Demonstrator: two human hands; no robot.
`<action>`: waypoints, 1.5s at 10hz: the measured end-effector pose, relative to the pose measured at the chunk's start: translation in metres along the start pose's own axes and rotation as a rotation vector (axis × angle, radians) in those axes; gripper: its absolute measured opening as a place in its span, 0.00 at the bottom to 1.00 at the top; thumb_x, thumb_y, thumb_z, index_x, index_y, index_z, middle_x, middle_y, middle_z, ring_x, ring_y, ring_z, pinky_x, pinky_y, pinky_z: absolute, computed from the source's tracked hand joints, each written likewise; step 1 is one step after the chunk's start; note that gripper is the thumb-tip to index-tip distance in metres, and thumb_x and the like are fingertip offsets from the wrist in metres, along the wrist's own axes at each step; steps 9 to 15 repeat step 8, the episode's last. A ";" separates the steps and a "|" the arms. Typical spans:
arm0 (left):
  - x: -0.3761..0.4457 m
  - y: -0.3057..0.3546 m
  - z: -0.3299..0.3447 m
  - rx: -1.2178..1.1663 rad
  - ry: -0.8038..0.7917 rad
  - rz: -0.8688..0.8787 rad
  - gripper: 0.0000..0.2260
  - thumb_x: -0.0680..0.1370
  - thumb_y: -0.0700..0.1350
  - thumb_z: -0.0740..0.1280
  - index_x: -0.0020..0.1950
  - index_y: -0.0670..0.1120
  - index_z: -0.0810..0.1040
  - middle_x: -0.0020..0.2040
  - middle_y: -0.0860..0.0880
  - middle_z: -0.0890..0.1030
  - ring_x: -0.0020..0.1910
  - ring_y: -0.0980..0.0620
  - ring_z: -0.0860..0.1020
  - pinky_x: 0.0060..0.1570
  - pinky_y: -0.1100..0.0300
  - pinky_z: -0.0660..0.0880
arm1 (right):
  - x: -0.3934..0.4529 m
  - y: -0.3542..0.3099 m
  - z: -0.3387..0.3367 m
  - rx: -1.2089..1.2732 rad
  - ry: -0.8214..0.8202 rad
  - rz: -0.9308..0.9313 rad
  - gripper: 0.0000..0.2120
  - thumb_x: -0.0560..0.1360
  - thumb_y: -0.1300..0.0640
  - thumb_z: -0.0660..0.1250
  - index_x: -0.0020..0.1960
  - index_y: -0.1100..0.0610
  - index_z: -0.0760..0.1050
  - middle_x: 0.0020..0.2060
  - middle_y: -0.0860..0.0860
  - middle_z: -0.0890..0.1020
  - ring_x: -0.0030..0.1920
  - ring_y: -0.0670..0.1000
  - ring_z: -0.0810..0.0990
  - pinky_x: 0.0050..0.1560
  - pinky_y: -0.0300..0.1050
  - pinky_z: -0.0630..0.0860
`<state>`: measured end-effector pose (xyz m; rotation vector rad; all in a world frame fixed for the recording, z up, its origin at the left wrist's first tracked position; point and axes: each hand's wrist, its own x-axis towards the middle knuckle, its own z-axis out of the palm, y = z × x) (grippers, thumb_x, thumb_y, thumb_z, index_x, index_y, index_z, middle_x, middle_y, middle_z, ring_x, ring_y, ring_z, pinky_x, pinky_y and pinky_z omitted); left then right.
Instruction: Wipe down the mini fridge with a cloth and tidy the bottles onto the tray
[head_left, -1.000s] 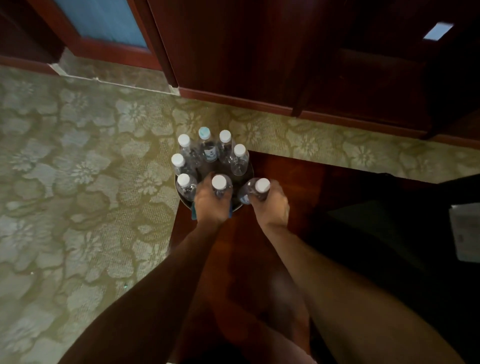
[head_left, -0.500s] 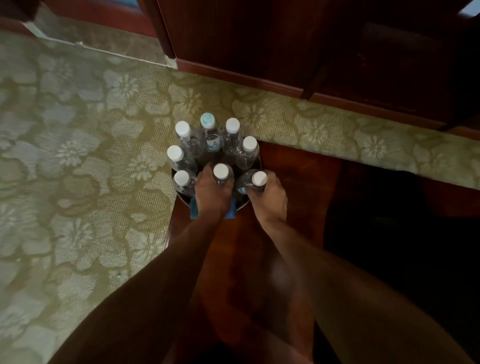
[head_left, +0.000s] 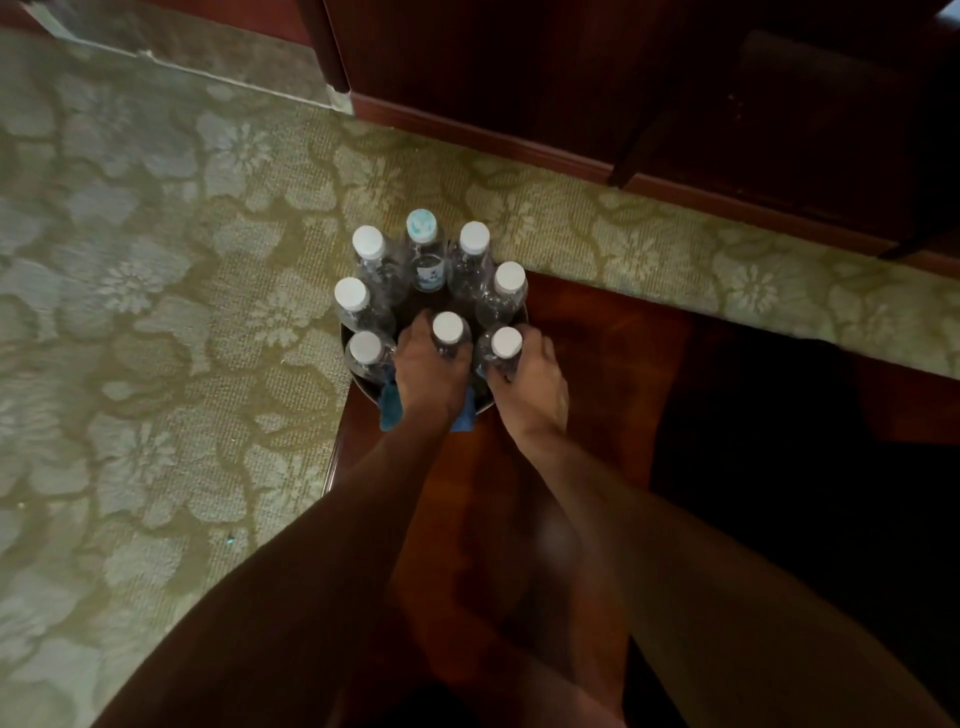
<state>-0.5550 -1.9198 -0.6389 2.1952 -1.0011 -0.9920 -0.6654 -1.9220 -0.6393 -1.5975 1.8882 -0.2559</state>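
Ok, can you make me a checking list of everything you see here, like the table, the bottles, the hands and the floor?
Surface: dark glossy wooden top, with the tray at its far left corner.
Job's things: round tray holding eight upright capped bottles; seven white caps, and one blue-capped bottle at the back. Blue cloth sticks out under the left hand.
Clutter: nothing seen.
Hands: left hand grips the front middle bottle and holds the cloth; right hand grips the front right bottle.
Cables: nothing seen.
Surroundings: green flowered carpet; dark wooden furniture behind. Mini fridge not identifiable.
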 end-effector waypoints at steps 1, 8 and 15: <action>0.002 0.001 0.003 0.008 0.012 0.001 0.23 0.78 0.50 0.69 0.68 0.40 0.72 0.63 0.39 0.77 0.63 0.40 0.75 0.60 0.49 0.71 | -0.001 -0.001 0.002 -0.002 0.006 0.005 0.22 0.75 0.51 0.69 0.66 0.53 0.67 0.63 0.52 0.73 0.58 0.58 0.78 0.49 0.49 0.73; -0.024 0.018 -0.025 0.004 -0.030 0.025 0.29 0.77 0.50 0.69 0.74 0.40 0.66 0.68 0.39 0.74 0.68 0.39 0.72 0.65 0.45 0.69 | -0.016 -0.017 -0.026 -0.029 -0.192 0.125 0.34 0.73 0.46 0.70 0.72 0.57 0.60 0.66 0.58 0.70 0.64 0.62 0.73 0.60 0.53 0.71; -0.024 0.018 -0.025 0.004 -0.030 0.025 0.29 0.77 0.50 0.69 0.74 0.40 0.66 0.68 0.39 0.74 0.68 0.39 0.72 0.65 0.45 0.69 | -0.016 -0.017 -0.026 -0.029 -0.192 0.125 0.34 0.73 0.46 0.70 0.72 0.57 0.60 0.66 0.58 0.70 0.64 0.62 0.73 0.60 0.53 0.71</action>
